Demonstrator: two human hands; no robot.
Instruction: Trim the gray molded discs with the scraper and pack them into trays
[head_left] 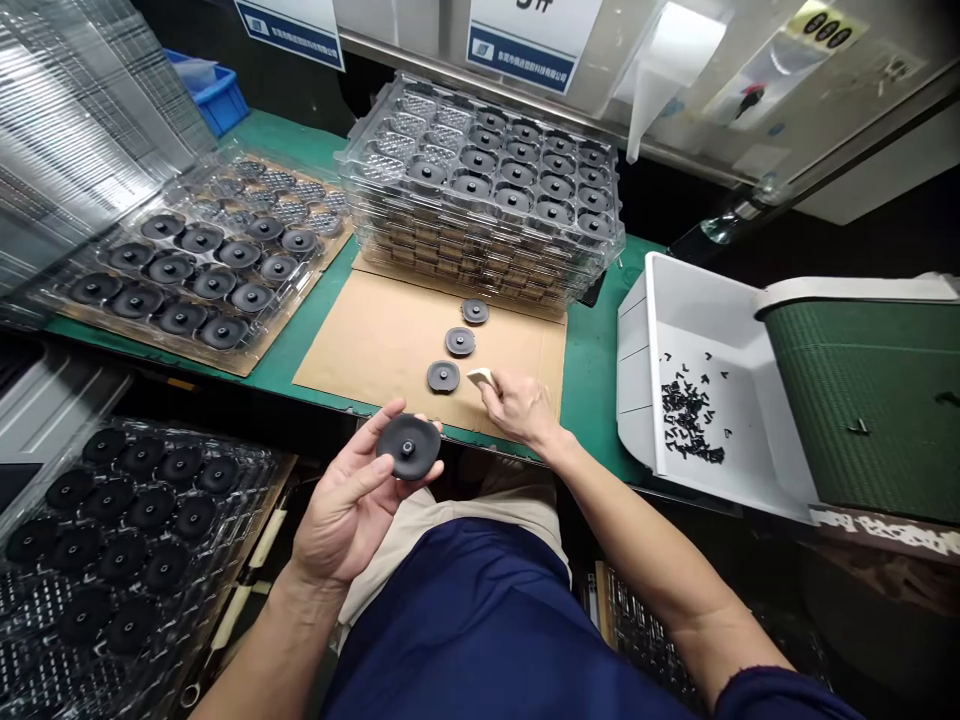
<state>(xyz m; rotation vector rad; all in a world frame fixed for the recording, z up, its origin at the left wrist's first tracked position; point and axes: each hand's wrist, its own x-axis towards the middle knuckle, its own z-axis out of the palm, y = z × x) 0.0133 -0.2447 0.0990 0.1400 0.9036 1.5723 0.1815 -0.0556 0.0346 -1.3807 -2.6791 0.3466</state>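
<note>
My left hand (352,500) pinches one black disc (409,447) just off the counter's (592,390) front edge. Three loose discs (460,341) lie in a row on the cardboard sheet (360,340), which is bare to their left. My right hand (517,405) grips one pale piece (481,377) beside the nearest.

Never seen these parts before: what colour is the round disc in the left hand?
The disc is matte black; the head view shows it best.
</note>
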